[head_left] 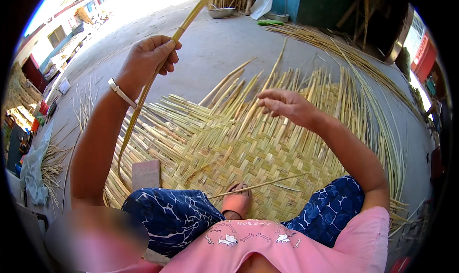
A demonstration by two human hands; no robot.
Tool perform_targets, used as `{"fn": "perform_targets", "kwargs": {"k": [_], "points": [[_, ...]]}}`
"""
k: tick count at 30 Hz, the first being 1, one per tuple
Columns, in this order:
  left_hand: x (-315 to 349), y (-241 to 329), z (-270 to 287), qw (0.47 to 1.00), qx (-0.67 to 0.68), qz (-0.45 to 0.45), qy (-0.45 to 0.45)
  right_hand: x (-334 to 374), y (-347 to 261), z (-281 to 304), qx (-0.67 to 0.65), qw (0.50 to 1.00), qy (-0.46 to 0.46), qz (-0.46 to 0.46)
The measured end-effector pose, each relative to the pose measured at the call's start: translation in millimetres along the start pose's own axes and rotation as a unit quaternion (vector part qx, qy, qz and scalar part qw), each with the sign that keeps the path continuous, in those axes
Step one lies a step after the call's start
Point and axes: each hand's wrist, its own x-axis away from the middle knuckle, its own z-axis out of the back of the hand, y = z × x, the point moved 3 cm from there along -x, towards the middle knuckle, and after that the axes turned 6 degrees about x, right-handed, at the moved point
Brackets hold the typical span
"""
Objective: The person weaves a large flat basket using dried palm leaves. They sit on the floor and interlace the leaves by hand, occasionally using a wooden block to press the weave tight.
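- Nearest: pink shirt (306, 250), blue trousers (172, 220); 1 foot in orange sandal (235, 205), on mat (239, 153).
- Block (146, 174), flat, pinkish-grey, on mat's L side, nr L knee.
- Mat: tightly woven mid-part, loose stalks (311, 89) sticking out at far & L edges; lies on grey floor (205, 57).
- R hand (287, 105): over mat, fingers loosely bent, nothing seen in grip; can't tell if fingertips touch stalks.
- L hand (152, 57): raised, gripping strip (196, 13) btwn thumb & fingers; strip runs up out of view, & down to mat nr block.
- Further: reed pile (311, 36), bowl (221, 13), white dustpan (261, 6).
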Motion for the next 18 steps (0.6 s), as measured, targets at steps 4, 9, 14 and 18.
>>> {"fn": "perform_targets", "kwargs": {"k": [4, 9, 14, 18], "points": [[11.9, -17.4, -78.8, 0.995, 0.06, 0.01, -0.076, -6.9, -25.4, 6.8, -0.181, 0.979, 0.078, 0.056], [32.8, -43.9, -132.5, 0.984, 0.074, 0.075, -0.145, 1.7, -3.2, 17.4, -0.366, 0.921, 0.077, 0.104], [41.0, -41.4, -146.9, 0.976, 0.052, 0.059, -0.201, 5.2, -1.0, 6.7, -0.373, 0.916, 0.088, 0.118], [42.2, -40.7, -154.5, 0.976, 0.073, 0.063, -0.197, -0.2, 0.7, -3.8, -0.316, 0.941, 0.071, 0.095]]}}
